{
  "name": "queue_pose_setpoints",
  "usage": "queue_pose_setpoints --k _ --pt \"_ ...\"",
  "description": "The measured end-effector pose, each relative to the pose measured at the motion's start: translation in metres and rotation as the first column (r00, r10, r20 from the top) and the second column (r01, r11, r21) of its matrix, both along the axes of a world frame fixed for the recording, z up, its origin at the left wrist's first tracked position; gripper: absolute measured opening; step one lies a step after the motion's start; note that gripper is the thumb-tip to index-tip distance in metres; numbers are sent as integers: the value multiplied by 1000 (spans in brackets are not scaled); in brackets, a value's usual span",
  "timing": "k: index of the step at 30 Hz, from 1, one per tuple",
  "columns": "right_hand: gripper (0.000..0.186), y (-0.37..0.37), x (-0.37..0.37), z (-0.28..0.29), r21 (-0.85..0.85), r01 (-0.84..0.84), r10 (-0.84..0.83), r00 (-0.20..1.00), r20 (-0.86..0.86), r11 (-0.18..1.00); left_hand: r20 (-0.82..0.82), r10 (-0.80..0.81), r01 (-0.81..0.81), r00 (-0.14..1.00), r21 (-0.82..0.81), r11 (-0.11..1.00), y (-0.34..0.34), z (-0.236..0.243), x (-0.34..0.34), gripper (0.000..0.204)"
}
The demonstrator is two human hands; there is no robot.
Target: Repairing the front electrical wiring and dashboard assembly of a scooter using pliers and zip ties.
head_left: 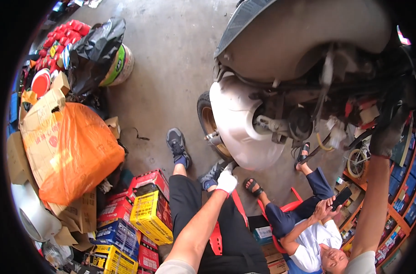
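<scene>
In front of me stands a scooter with its front stripped, showing wires and metal brackets (274, 128). Its silver fender (237, 118) sits over the front wheel (206, 114). My left hand (227, 181), in a white glove with dark fingertips, is at the fender's near lower end. Its fingers are drawn together, and whatever lies between them is hidden. Stretched far up at the right, my right hand (388, 134) wears a dark, dirty glove. It reaches to the shadowed side of the scooter, near a black cable; its fingers blend into the dark parts there.
Stacked red, blue and yellow boxes (151, 217) stand at my left, below a carton under an orange bag (87, 150). Beyond is a bucket (121, 66) with a black bag. A seated person (310, 228) on a red chair holds a phone at right, before orange shelves (399, 219).
</scene>
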State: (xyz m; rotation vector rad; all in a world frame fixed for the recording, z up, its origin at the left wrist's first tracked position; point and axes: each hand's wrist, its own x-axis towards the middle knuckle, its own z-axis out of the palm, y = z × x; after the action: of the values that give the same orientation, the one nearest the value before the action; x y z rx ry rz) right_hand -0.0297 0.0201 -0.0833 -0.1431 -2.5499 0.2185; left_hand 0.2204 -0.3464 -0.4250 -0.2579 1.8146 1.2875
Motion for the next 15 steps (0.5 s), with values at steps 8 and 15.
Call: queue_pose_setpoints --k 8,15 --pt "53 9 -5 4 53 34 -44 977 209 998 -47 119 -120 992 -14 993 15 -14 25 58" --pt "57 -40 -14 0 -762 67 -128 992 -21 645 42 135 -140 990 149 979 -3 5 7 67"
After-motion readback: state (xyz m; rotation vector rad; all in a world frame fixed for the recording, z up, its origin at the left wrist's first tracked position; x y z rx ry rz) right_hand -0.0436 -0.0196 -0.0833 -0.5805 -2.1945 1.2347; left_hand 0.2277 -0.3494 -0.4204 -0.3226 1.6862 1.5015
